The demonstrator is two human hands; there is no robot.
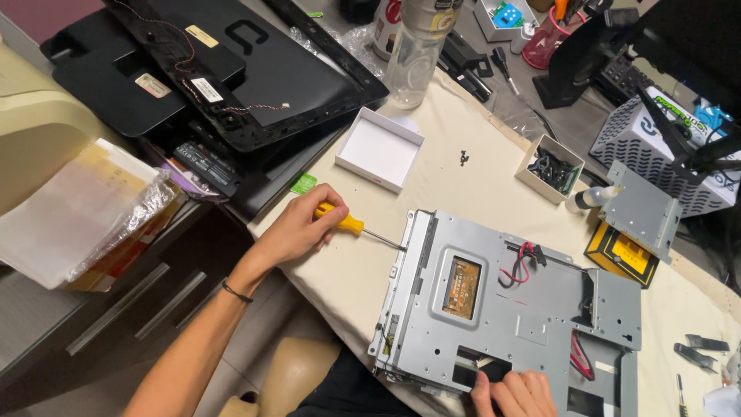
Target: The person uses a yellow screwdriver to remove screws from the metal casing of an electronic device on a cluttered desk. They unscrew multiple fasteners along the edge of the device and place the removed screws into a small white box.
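Head view. Left hand point(299, 224), left of centre, is closed around a yellow-handled screwdriver point(351, 225); the shaft runs right and its tip meets the upper left edge of the metal chassis point(494, 309). The chassis, a grey sheet-metal frame, lies flat in the lower centre-right on a cream cloth point(448, 166) and reaches the bottom of the frame. Right hand point(513, 392), at bottom centre, has fingers curled over the chassis's near edge, pressing on it, nothing else in it. Red wires point(519, 264) loop on top of the chassis, with an amber window left of them.

Edges and room: the cloth's left edge runs diagonally just below the left hand, drawers and floor beyond it. Open cloth sits between the chassis and the boxes above it; a small dark screw point(464, 157) lies there alone.

Containers: a white shallow box point(378, 148), upper centre, appears empty. A small open box point(549, 168) to its right holds dark screws or clips. A clear plastic bottle point(413, 58) stands top centre. A red cup point(546, 38) at the top right holds tools.

Upper left: a black monitor back cover point(255, 69). Right: a loose grey metal plate point(642, 210) over a yellow-black piece.
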